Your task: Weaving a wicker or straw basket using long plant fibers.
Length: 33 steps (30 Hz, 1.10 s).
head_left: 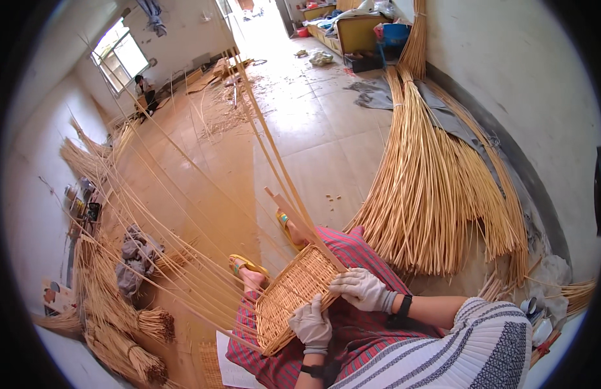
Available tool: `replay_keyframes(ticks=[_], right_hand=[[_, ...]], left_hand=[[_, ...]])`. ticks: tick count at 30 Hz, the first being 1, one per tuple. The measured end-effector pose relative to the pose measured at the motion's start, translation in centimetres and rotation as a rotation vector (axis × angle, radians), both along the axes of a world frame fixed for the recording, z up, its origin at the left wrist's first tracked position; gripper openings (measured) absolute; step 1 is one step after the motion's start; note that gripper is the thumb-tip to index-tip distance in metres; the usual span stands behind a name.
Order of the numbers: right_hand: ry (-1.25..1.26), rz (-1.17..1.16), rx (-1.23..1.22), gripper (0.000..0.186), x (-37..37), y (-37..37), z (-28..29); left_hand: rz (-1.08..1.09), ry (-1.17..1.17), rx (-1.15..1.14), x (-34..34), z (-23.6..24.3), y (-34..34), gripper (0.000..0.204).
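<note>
A rectangular woven wicker panel (290, 295) rests tilted across my lap, over a striped red cloth (368, 256). Long loose wicker rods (177, 292) fan out from its left and far edges. My left hand (311, 326), in a pale glove, has its fingers curled on the panel's near edge. Further up, at the panel's right corner, my gloved right hand (361, 290) grips the weave beside a flat wooden strip (300, 223). This strip runs along the panel's far right side and sticks out past it. My fingertips partly hide the weave under them.
A large spread bundle of rods (430, 194) lies on the floor to the right. Tied bundles (122, 324) and a crumpled grey cloth (137, 259) lie at left. Another person (146, 96) sits far off near the window. Shavings (226, 107) litter the floor ahead.
</note>
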State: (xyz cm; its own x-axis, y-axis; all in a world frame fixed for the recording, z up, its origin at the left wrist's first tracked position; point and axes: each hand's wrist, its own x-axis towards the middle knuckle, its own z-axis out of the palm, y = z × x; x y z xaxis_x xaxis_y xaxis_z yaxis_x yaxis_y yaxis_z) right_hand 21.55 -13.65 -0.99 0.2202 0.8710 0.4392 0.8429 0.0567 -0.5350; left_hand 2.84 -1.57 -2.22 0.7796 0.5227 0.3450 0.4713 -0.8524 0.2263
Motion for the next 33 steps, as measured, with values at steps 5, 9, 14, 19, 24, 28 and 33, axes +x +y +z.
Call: replay_keyframes(ticks=[5, 9, 14, 19, 24, 28, 33], right_hand=[[0.001, 0.001, 0.005, 0.033, -0.1, 0.1, -0.4], [0.002, -0.004, 0.016, 0.033, -0.2, 0.3, -0.4], [0.0, -0.011, -0.007, 0.033, -0.2, 0.2, 0.2], [0.004, -0.012, -0.003, 0.033, -0.2, 0.4, 0.5], [-0.005, -0.013, -0.014, 0.032, -0.1, 0.4, 0.3], [0.001, -0.017, -0.014, 0.032, -0.1, 0.3, 0.4], [0.004, -0.013, -0.008, 0.032, -0.4, 0.3, 0.3]], left_hand=[[0.016, 0.026, -0.007, -0.1, 0.0, -0.1, 0.047], [0.015, 0.033, -0.005, -0.3, 0.0, 0.0, 0.048], [0.028, 0.035, 0.008, -0.3, 0.0, -0.1, 0.047], [0.03, 0.053, -0.026, -0.2, 0.0, 0.1, 0.047], [0.03, 0.039, -0.012, -0.1, 0.2, 0.0, 0.045], [0.03, 0.038, -0.021, 0.0, 0.3, 0.0, 0.043], [0.034, 0.02, -0.04, -0.3, 0.1, 0.0, 0.043]])
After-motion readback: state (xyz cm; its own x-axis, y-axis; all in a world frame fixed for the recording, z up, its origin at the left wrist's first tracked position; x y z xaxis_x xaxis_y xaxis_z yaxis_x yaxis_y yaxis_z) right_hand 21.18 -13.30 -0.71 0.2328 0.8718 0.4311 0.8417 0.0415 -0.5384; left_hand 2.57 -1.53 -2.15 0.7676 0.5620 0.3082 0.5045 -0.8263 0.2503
